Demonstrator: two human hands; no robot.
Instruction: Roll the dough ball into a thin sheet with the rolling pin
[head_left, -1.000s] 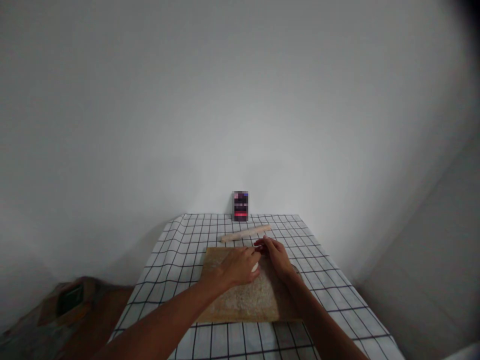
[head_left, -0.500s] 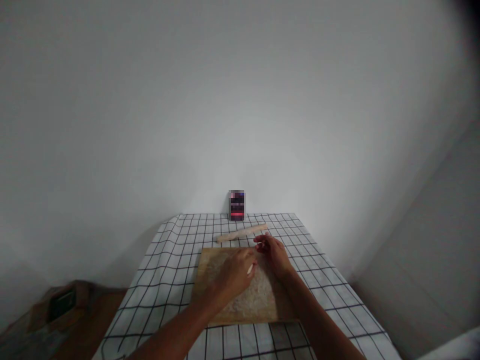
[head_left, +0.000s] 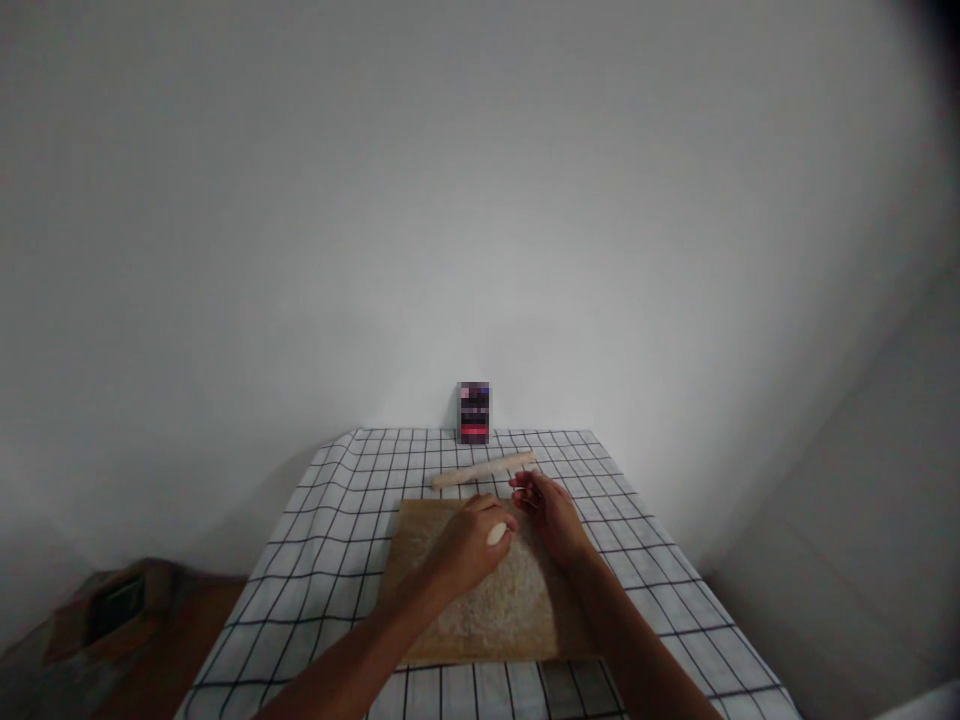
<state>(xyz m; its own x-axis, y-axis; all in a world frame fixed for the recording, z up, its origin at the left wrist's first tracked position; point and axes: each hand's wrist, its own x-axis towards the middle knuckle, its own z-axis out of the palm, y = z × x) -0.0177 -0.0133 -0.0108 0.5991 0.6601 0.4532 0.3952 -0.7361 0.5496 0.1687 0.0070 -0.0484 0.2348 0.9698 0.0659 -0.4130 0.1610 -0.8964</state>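
Note:
A small pale lump of dough [head_left: 497, 534] shows at the thumb side of my left hand [head_left: 474, 538], whose fingers are wrapped round it above the floury wooden board [head_left: 495, 628]. My right hand [head_left: 552, 510] is just to the right, over the board's far right part. Its fingers are loosely curled and apart, and I see nothing between them. A light wooden rolling pin [head_left: 480, 470] lies slantwise on the cloth beyond the board, apart from both hands.
A black-and-white checked cloth [head_left: 330, 545] covers the table. At its far edge a dark, pixelated box-shaped item [head_left: 473, 412] stands against the pale wall [head_left: 480, 220]. Low on the left, beside the table, is a brown box-like object [head_left: 116, 605].
More of the dough lump now shows at my left hand, which has turned slightly. My right hand has barely moved. The whole view has shifted a little.

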